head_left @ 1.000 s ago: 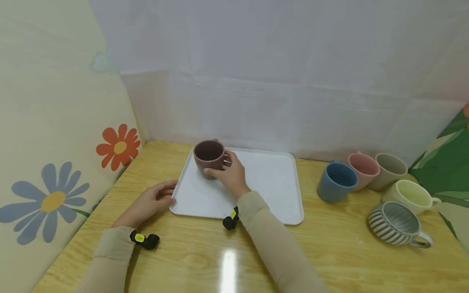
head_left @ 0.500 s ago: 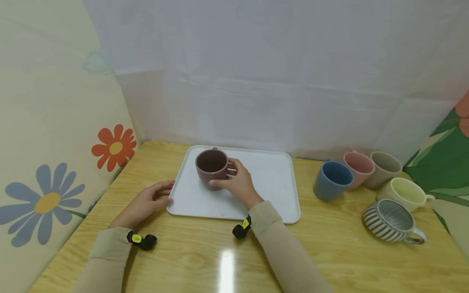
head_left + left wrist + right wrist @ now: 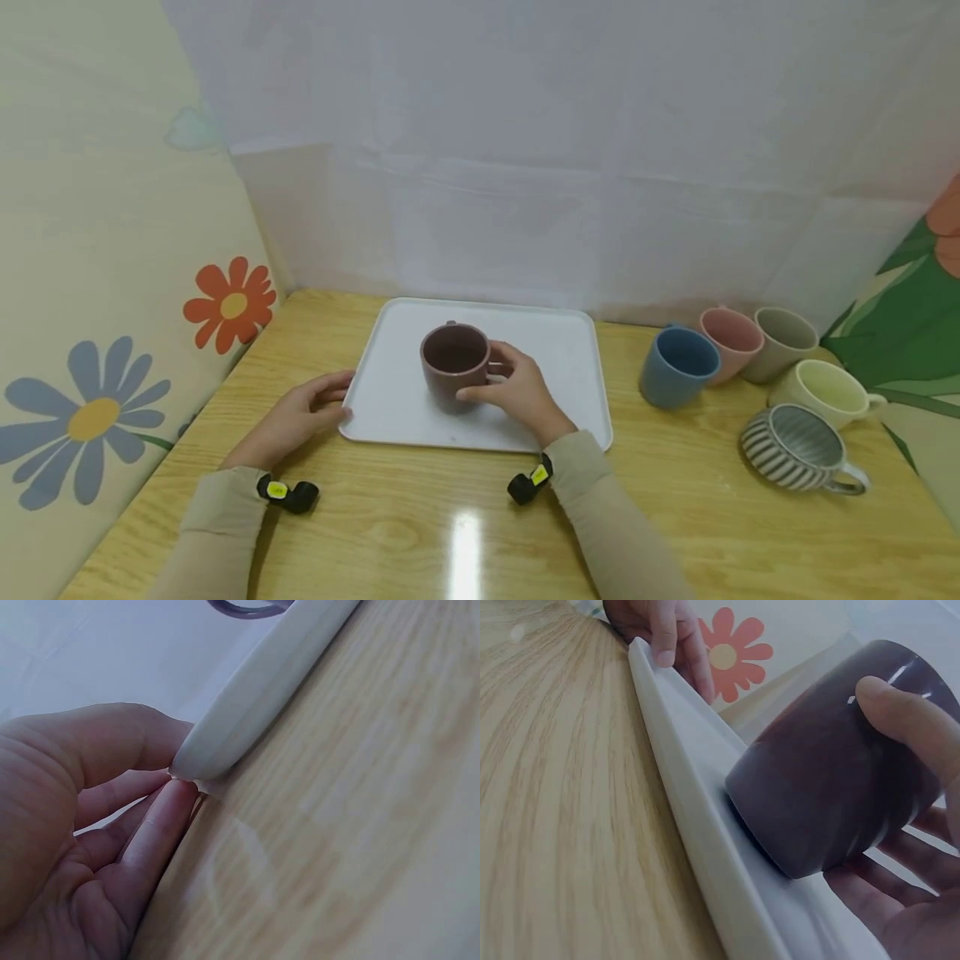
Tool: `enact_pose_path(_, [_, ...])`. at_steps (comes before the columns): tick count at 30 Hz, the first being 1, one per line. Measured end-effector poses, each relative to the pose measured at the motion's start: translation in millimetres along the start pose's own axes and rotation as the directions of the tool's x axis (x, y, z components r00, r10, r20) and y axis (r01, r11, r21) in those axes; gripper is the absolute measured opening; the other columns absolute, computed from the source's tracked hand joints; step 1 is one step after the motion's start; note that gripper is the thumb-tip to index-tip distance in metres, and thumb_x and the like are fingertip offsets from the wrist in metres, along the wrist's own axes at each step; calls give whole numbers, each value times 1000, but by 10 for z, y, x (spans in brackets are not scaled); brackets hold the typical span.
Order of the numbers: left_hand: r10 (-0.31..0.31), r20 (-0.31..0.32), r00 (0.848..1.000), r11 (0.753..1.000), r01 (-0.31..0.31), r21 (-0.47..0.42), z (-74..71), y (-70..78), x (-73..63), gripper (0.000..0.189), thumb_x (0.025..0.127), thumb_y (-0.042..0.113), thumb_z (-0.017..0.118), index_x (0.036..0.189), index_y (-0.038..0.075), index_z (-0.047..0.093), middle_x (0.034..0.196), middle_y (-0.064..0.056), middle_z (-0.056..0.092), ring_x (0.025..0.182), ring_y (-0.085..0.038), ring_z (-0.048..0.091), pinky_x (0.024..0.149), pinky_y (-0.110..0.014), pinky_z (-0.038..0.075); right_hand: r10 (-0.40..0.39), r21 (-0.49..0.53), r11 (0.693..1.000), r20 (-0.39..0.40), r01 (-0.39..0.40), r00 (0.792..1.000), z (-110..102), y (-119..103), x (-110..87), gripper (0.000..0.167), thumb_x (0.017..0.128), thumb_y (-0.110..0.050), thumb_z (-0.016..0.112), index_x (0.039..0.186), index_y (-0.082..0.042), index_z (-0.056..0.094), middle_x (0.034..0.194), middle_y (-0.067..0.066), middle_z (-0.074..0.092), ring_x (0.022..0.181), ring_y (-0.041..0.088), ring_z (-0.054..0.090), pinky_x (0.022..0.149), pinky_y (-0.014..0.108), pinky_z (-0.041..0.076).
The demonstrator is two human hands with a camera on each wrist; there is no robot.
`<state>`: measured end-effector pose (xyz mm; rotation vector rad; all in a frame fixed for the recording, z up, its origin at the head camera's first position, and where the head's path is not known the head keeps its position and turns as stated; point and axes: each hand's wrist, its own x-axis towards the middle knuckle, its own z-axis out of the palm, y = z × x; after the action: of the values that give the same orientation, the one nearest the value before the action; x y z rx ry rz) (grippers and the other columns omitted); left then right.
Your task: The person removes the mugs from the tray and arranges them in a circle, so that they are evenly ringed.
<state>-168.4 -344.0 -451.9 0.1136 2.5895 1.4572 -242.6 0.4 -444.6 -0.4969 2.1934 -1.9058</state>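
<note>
A dark plum mug [image 3: 447,385] stands upright at the middle of a white tray [image 3: 405,333], its handle pointing to the back. My right hand [image 3: 527,397] grips the mug from the right, thumb across the front and fingers round the far side. In the right wrist view the base of the mug [image 3: 817,772] is right at the tray surface. At the tray's left front corner, my left hand [image 3: 300,417] pinches the rim. Its thumb [image 3: 127,739] lies at the rim's upper edge and a finger presses from below.
On the wooden table [image 3: 390,525], to the right, several mugs stand grouped: blue [image 3: 671,379], pink [image 3: 731,342], grey-beige [image 3: 780,346], pale yellow [image 3: 817,400] and a striped grey one [image 3: 783,458]. A white cloth [image 3: 480,183] hangs behind the tray.
My right hand has moved the plum mug rightward and toward the front, from the tray's left back part to its middle. My left hand keeps its place on the rim.
</note>
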Motion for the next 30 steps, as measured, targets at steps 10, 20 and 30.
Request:
enact_pose_path(10, [15,-1,1000,1000,-15,4,-12,13,8,65,100,21,67,155,3,38,152,-21,45,132,-37,49,89,-13,45,0,43,999,61,-3,998,-325,21,-218,72,73,-11,93,138,-17,63,131,3,66,116,24,64,98,38,51])
enact_pose_path(20, [-20,-3,1000,998,20,55,-38,5,5,67,100,29,66,156,6,37,151,-19,46,132,-36,49,89,-10,42,15,16,1000,48,-15,999,-624,87,-423,72,74,-14,92,139,-13,62,131,5,66,118,25,63,99,38,51])
enact_pose_path(30, [-4,3,1000,999,3,46,-8,-17,11,66,100,28,67,155,5,38,150,-19,48,131,-36,50,89,-10,42,-16,45,999,13,15,1000,-1034,119,-753,74,76,-8,89,141,0,56,135,18,62,122,29,61,97,31,51])
